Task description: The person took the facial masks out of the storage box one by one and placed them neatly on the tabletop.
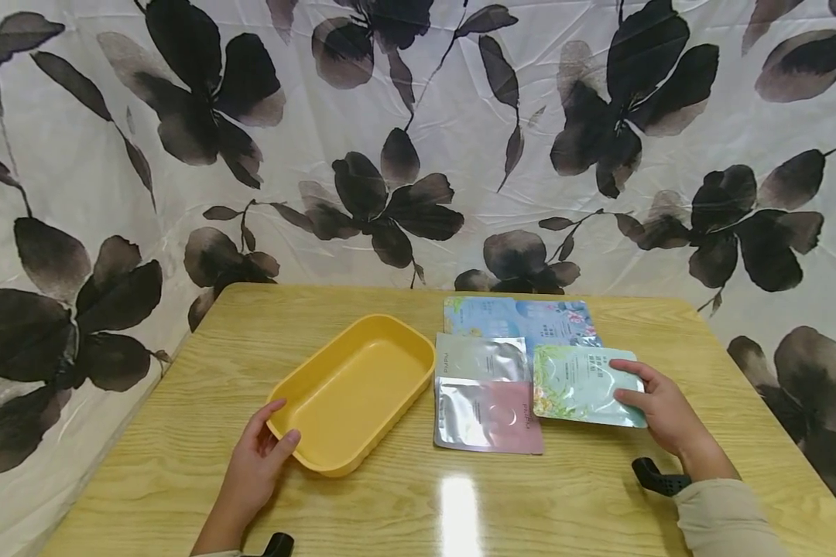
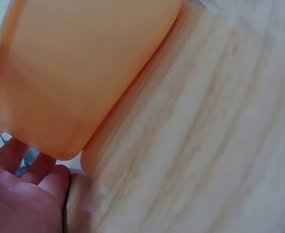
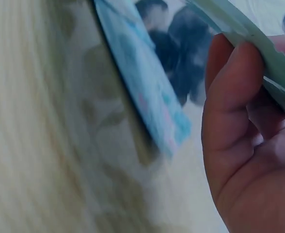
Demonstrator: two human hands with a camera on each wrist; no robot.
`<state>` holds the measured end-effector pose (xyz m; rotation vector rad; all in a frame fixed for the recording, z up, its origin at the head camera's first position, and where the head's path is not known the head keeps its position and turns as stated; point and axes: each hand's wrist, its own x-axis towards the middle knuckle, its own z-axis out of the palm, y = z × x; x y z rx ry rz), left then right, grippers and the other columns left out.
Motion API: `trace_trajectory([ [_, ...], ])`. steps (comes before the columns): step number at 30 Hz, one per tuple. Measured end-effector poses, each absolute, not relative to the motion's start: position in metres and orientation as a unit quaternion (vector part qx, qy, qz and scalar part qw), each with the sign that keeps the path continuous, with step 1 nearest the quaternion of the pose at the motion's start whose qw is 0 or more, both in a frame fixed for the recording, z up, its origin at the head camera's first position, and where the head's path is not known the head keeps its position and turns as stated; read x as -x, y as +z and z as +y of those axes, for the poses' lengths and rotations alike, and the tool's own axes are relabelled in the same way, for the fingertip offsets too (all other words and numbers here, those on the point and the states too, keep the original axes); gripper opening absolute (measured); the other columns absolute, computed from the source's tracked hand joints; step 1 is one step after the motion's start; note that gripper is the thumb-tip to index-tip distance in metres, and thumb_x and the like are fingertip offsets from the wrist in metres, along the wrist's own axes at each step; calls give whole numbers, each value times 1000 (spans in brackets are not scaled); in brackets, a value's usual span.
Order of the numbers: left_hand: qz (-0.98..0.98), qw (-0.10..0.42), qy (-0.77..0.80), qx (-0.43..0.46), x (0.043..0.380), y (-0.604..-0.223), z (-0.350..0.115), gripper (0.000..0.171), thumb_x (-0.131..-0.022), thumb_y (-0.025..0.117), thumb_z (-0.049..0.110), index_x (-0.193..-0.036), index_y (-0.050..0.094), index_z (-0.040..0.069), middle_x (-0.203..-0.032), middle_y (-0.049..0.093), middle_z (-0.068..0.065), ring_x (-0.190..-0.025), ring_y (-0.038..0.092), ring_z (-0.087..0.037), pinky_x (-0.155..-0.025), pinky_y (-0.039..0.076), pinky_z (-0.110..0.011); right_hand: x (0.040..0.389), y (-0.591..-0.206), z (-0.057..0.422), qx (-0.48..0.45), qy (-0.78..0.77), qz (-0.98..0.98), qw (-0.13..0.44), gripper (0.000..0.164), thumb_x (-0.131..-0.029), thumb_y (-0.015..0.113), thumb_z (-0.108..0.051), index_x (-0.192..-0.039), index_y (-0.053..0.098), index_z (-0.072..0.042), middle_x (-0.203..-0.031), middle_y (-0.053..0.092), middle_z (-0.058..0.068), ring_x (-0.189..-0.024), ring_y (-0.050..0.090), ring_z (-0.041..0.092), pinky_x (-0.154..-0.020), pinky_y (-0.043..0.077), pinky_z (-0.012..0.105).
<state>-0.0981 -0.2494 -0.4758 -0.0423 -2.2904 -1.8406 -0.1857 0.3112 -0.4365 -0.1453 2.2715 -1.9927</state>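
My left hand (image 1: 258,456) grips the near-left corner of a yellow plastic basin (image 1: 355,379), its thumb and fingers at the rim. In the left wrist view, fingers (image 2: 48,179) bend up against the basin's outer end. At the right, my right hand (image 1: 669,410) pinches the right edge of a pale green sachet (image 1: 578,387) with printed leaves. The right wrist view shows that sachet (image 3: 273,58) edge-on, between thumb and fingers. A silver-and-pink sachet (image 1: 488,418) and a silver-and-pale-green one (image 1: 481,356) lie between basin and right hand.
Blue floral sachets (image 1: 481,313) lie behind the silver ones, near the back edge of the wooden table (image 1: 383,510). A floral cloth (image 1: 418,155) hangs right behind the table. Black wrist straps (image 1: 658,477) sit at both wrists.
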Motion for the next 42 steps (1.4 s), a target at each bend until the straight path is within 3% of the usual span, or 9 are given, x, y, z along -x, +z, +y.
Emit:
trace_trajectory([
  [6,-780,99,-617,15,98,-475,-250,51,-101,58,2,-146,36,-6,-138,43,-33,-102,53,1,-82,47,-10,179,-447,329,21,-604,793,78,49,-99,57,1,-146,44,2,-155,15,32,-101,47,-4,-77,50,17],
  [16,-773,105,-626,18,99,-476,-248,50,-100,57,-1,-145,35,-8,-139,41,-33,-106,52,2,-85,45,-9,175,-455,329,26,-567,819,84,52,-96,60,0,-142,41,14,-149,26,37,-98,52,-2,-75,50,17],
  [22,-773,106,-625,17,100,-477,-248,51,-100,57,-1,-145,36,-8,-142,40,-35,-109,52,4,-87,44,-7,174,-458,322,35,-538,838,90,55,-95,61,-1,-142,39,16,-151,24,39,-130,35,38,-83,36,7],
  [27,-768,108,-631,18,101,-478,-248,51,-100,57,-3,-145,35,-9,-142,38,-37,-109,51,4,-88,43,-7,175,-459,321,34,-531,842,93,55,-95,62,-2,-142,40,15,-150,27,39,-125,44,31,-83,38,8],
  [29,-766,109,-634,22,101,-478,-248,51,-100,57,-4,-145,35,-9,-142,37,-36,-110,51,4,-88,43,-7,176,-460,321,36,-524,846,92,54,-95,62,-3,-142,41,15,-147,31,39,-117,50,19,-83,40,10],
  [34,-771,106,-628,22,101,-477,-248,50,-101,56,-2,-145,34,-8,-141,38,-33,-108,51,3,-87,44,-7,177,-459,319,37,-517,849,108,52,-97,60,-2,-142,41,14,-142,38,38,-104,58,16,-79,49,18],
  [36,-773,103,-626,22,101,-477,-249,50,-101,56,-1,-146,34,-8,-141,38,-32,-108,51,3,-87,44,-7,177,-457,318,40,-499,858,115,52,-97,61,-4,-143,42,13,-144,37,38,-110,57,26,-82,49,24],
  [39,-769,101,-631,24,101,-477,-248,51,-101,56,-1,-146,33,-8,-142,37,-33,-110,51,3,-88,43,-7,176,-454,317,49,-461,878,115,52,-97,62,-7,-142,44,11,-147,32,39,-127,42,46,-100,42,42],
  [42,-766,98,-635,25,101,-477,-248,51,-101,56,-1,-147,33,-8,-142,37,-34,-110,52,3,-88,43,-7,175,-450,315,48,-436,892,110,56,-96,64,-9,-143,41,10,-148,28,41,-134,28,56,-104,30,65],
])
